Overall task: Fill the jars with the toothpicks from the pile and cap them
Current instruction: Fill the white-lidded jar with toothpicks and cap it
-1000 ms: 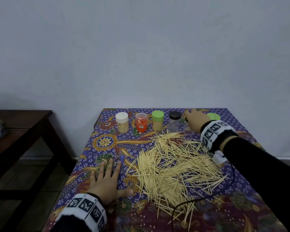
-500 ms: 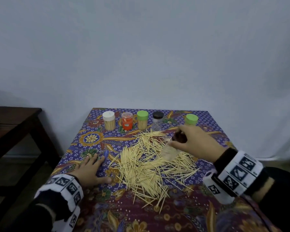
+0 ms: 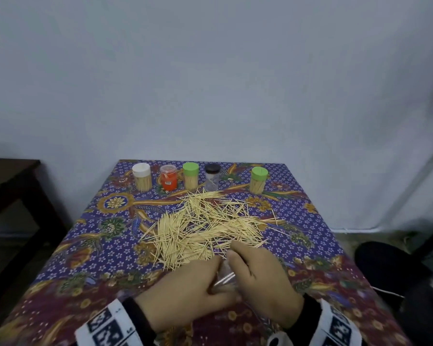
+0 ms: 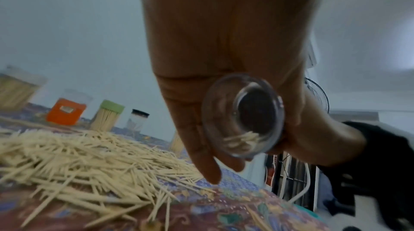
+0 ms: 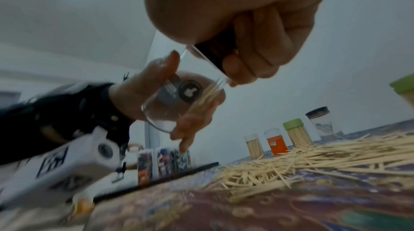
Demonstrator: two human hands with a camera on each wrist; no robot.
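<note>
A clear jar (image 3: 224, 275) with a black cap (image 5: 215, 54) lies tilted between both hands, low over the front of the table. My right hand (image 3: 258, 278) grips the cap end with curled fingers. My left hand (image 3: 185, 290) holds the jar's base between thumb and fingers. A few toothpicks (image 4: 241, 140) lie inside the jar (image 4: 241, 116). The loose toothpick pile (image 3: 205, 228) spreads over the middle of the table, just beyond my hands.
Along the back edge stand a white-capped jar (image 3: 141, 176), an orange jar (image 3: 168, 181), a green-capped jar (image 3: 190, 176), a black-capped jar (image 3: 212, 177) and, apart to the right, another green-capped jar (image 3: 258, 179). The patterned tablecloth (image 3: 310, 240) covers the table. A dark wooden table (image 3: 8, 181) stands left.
My right hand has carried the clear jar from the back row to the front of the table. My left hand has lifted off the cloth and come onto the jar.
</note>
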